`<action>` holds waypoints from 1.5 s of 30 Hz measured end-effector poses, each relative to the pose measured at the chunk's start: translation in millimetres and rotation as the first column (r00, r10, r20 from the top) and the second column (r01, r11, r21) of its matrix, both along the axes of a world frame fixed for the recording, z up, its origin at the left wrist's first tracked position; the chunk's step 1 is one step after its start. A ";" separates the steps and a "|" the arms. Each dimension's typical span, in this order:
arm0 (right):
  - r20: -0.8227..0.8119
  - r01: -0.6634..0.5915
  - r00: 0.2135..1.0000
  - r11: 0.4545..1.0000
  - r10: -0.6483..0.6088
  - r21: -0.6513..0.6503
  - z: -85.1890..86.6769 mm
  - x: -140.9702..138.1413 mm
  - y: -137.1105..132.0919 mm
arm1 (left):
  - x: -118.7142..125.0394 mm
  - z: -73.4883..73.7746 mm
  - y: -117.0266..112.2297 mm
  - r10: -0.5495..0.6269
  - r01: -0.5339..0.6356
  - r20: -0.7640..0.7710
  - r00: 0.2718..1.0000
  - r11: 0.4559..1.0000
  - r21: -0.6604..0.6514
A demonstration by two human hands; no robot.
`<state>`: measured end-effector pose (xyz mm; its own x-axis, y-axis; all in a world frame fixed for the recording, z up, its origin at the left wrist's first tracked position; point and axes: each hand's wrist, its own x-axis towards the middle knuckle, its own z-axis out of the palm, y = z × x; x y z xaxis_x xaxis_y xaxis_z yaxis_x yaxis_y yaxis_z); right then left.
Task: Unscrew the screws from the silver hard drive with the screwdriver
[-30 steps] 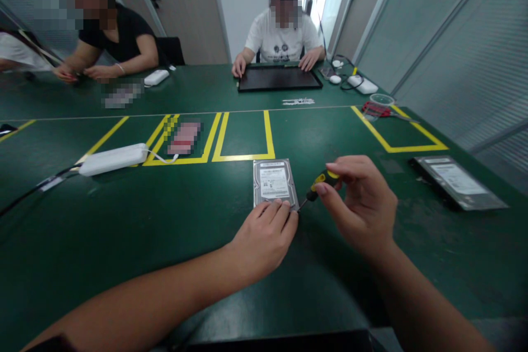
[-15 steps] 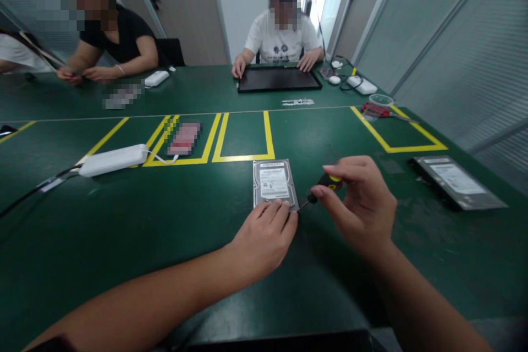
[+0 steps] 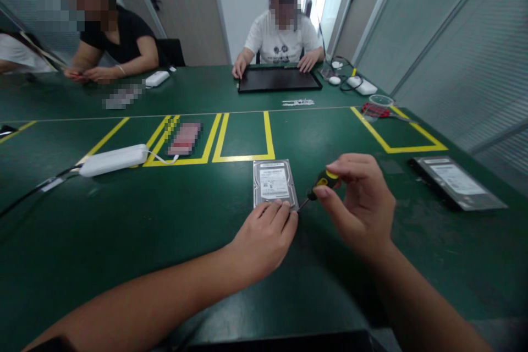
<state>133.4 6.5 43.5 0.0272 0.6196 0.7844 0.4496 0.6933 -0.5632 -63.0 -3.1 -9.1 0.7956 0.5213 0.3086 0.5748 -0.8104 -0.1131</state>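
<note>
A silver hard drive (image 3: 274, 181) with a white label lies flat on the green table, just below a yellow tape square. My left hand (image 3: 266, 236) rests over its near edge, fingers pressed onto it and hiding that end. Pinched between the thumb and fingertips of my right hand (image 3: 363, 206) is a short black-and-yellow screwdriver (image 3: 324, 181). It leans down to the left, with its tip at the drive's near right corner. Whether a screw sits under the tip is too small to tell.
A second hard drive (image 3: 454, 181) lies at the right. To the left are a white power strip (image 3: 113, 160) and a phone (image 3: 184, 139) on a cable. Across the table, a person holds a dark flat panel (image 3: 278, 79). Red-handled tools (image 3: 375, 110) lie at the far right.
The screwdriver handle has turned slightly in my right fingers, and the thumb and fingertips have shifted a little. My left hand and the hard drive stay put.
</note>
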 end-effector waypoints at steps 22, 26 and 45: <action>0.002 0.012 1.000 0.999 -0.012 -0.033 -2.6 -1.9 -2.2 | -0.2 0.6 0.8 -0.001 0.001 -0.011 1.000 1.000 -0.016; -0.027 -0.038 0.999 0.995 0.036 -0.089 -3.9 -1.4 -4.0 | -0.2 3.0 -0.3 -0.007 0.006 -0.013 1.000 1.000 -0.028; 0.156 -0.050 0.986 0.993 0.066 -0.105 17.3 6.8 -6.1 | -1.4 5.2 0.5 -0.013 0.013 -0.002 1.000 0.999 -0.041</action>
<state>140.2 0.4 60.8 -0.1312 0.6923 0.7096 0.4993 0.6645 -0.5560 -64.4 -2.6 -3.9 0.8032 0.5230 0.2851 0.5640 -0.8218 -0.0814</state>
